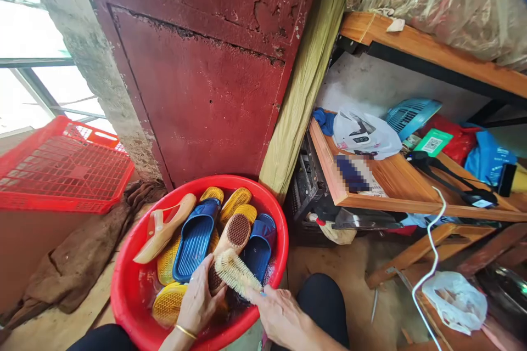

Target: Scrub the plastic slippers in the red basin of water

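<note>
My left hand (197,293) is closed around the near end of a beige sandal (233,237), its brown patterned sole turned up. In my right hand (280,310) is a scrub brush (236,274) with pale bristles, lying against or just over that sole. Both hands are over a red basin (125,307) with some water in it. A blue slipper (194,241) sits beside my left hand, and another blue slipper (259,247) lies right of the held sandal. A second beige sandal (168,227) rests on its side at the left. Several yellow slippers (168,303) lie among them.
A red plastic crate (61,164) stands at the left above a brown cloth (78,263). Behind the basin is a dark red door (209,88). On the right, a wooden shelf (395,175) holds bags and a blue fan (414,115); a white cable (432,247) hangs from it.
</note>
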The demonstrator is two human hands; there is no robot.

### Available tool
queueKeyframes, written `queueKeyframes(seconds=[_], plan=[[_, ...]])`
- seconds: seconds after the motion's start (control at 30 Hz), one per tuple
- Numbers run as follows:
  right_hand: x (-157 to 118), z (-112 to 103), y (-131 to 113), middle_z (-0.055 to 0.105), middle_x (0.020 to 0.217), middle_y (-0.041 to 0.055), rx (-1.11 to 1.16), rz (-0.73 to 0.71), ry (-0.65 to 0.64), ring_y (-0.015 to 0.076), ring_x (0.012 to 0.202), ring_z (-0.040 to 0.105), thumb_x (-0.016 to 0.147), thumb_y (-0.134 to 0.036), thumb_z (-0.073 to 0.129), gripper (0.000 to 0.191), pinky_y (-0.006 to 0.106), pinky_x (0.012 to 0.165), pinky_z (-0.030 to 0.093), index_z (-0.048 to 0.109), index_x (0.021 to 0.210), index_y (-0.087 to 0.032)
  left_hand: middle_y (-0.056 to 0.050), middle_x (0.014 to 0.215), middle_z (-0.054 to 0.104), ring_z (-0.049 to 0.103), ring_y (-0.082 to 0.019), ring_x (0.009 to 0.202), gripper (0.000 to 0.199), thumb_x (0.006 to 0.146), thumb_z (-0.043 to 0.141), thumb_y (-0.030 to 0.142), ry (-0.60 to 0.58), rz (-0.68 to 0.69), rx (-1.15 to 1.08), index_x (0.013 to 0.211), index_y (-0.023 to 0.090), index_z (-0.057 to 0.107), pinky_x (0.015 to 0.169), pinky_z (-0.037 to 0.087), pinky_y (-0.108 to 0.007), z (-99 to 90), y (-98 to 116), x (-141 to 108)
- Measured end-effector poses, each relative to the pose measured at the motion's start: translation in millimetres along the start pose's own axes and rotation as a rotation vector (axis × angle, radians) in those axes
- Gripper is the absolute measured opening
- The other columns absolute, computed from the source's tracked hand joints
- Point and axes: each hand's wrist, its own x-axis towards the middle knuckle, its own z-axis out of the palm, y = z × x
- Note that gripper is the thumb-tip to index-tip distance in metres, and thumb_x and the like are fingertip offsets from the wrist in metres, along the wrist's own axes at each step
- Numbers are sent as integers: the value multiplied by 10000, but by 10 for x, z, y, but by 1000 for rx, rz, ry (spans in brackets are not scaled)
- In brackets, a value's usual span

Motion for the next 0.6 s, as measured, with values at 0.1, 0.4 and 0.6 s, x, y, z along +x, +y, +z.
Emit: queueKeyframes(seconds=[0.1, 0.4, 0.6], plan=[[128, -40, 23, 726, 1066, 112, -54, 63, 21, 239, 773, 701, 863, -78, 498, 663, 340, 735, 574, 518, 1479, -324, -240, 1448, 544, 524, -358, 1365, 723, 848, 586, 344, 27, 103, 48, 1485, 108, 340, 1132, 442, -534, 63, 43, -38], [1251, -226, 121, 708, 1100, 136, 241, 284, 164, 229, 891, 719, 974, -126, 410, 584, 322, 799, 566, 428, 1547, -238, -234, 1566, 437, 409, -361, 1462, 867, 839, 540, 172, 33, 374, 364, 1607, 140, 139, 1150, 428, -510, -130, 92, -63], [594, 18, 166, 728, 1100, 108, 392, 115, 0, 251, 948, 697, 975, -212, 379, 592, 347, 892, 552, 401, 1566, -235, -230, 1579, 422, 403, -368, 1464, 867, 907, 542, 204, 121, 472, 360, 1638, 167, 76, 1099, 479, -512, -122, 35, -63]])
